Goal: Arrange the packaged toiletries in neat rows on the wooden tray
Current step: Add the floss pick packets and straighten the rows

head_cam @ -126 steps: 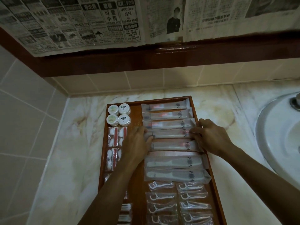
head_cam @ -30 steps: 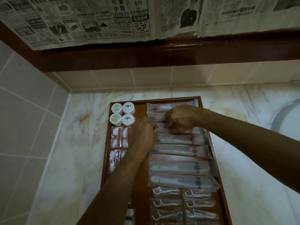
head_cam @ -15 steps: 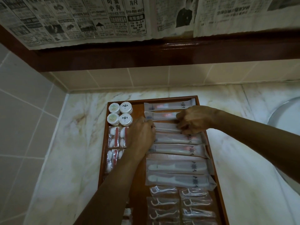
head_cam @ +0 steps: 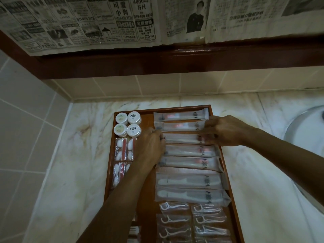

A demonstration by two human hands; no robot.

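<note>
A wooden tray (head_cam: 182, 108) lies on the marble counter, filled with packaged toiletries. Several long toothbrush packets lie stacked in a column on its right half. My left hand (head_cam: 150, 148) touches the left ends of the second and third toothbrush packets (head_cam: 180, 139). My right hand (head_cam: 220, 130) pinches the right ends of those same packets (head_cam: 177, 126). Round white soap tubs (head_cam: 127, 125) stand at the tray's top left, with cotton-bud packets (head_cam: 123, 151) below them. Comb packets (head_cam: 189, 181) and floss-pick packets (head_cam: 175, 220) fill the lower right.
A white sink basin (head_cam: 305, 151) sits at the right edge. A tiled wall (head_cam: 26, 123) closes the left side. A dark wooden ledge (head_cam: 175, 62) and newspaper sheets (head_cam: 105, 21) hang above the counter's back.
My right hand has slid from the middle of the upper packets to their right ends. My left hand stays at the left ends.
</note>
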